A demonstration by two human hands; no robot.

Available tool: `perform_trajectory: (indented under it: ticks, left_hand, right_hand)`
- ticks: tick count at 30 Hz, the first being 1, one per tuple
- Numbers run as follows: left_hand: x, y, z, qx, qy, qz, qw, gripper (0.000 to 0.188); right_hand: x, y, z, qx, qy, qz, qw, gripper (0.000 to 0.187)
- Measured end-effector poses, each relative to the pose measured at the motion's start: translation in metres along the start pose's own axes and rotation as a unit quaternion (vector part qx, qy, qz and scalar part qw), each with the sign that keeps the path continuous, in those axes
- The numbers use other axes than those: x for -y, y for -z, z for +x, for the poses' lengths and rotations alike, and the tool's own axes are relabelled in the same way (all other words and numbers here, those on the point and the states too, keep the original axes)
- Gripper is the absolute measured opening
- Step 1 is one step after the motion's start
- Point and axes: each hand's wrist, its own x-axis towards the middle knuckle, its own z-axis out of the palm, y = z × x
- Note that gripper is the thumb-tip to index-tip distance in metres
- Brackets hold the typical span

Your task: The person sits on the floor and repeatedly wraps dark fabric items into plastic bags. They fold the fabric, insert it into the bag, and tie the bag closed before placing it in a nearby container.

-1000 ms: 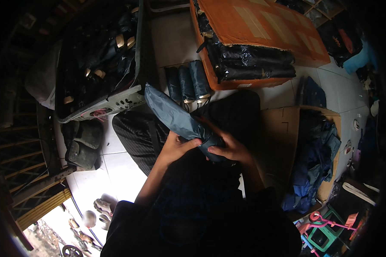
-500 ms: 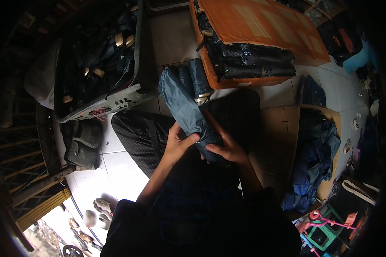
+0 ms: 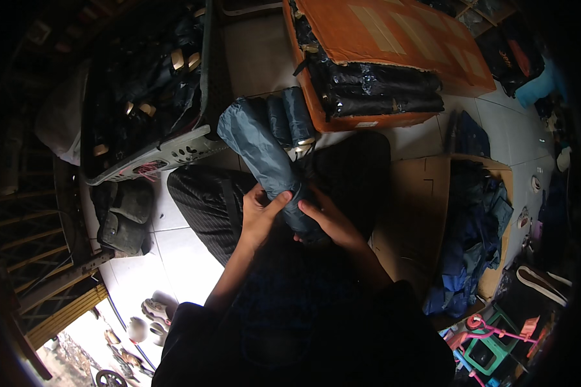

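Note:
A grey-blue folded umbrella (image 3: pixel 255 138) lies slanted across my lap, its far end pointing up and to the left. My left hand (image 3: pixel 259 216) grips it from the left side, thumb on top. From the right, my right hand (image 3: pixel 328 216) wraps round its near part, its thumb also pressed on the cloth. Fingers under the cloth are mostly hidden. Just beyond lie two more folded umbrellas (image 3: pixel 297 116) side by side, pale ends showing on the nearer tip, against the orange cardboard box (image 3: pixel 381 39).
A dark plastic crate (image 3: pixel 203 138) holding several dark rolls with pale ends stands at the far left. Black wrapped rolls (image 3: pixel 381 90) fill the orange box's open side. To my right, a cardboard box (image 3: pixel 410 219) contains blue cloth (image 3: pixel 468 238). A dark pouch (image 3: pixel 126 219) rests on the tiles at left.
The umbrella's far end has swung left, uncovering more of the two behind it. Both hands have shifted slightly left, still gripping it.

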Motion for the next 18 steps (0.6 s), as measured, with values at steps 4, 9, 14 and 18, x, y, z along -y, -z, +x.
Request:
perform_trajectory:
  ticks: [4,9,14,18]
  left_hand:
    - [0.003,0.001,-0.006,0.02,0.024,0.028,0.999,0.032]
    - [-0.007,0.007,-0.003,0.091,0.037,0.059,0.993,0.038]
    - [-0.014,0.005,0.002,0.063,0.04,0.001,0.997,0.04]
    - [-0.02,-0.004,0.003,0.047,-0.002,0.039,0.998,0.048]
  right_hand:
    - [-0.003,0.003,0.001,0.007,0.006,-0.035,0.999,0.056]
    - [-0.001,-0.001,-0.002,0.006,0.058,-0.049,0.997,0.056]
    - [-0.001,-0.002,-0.001,0.027,0.058,0.029,0.998,0.054]
    - [-0.001,-0.002,-0.002,0.033,0.077,0.094,0.992,0.053]
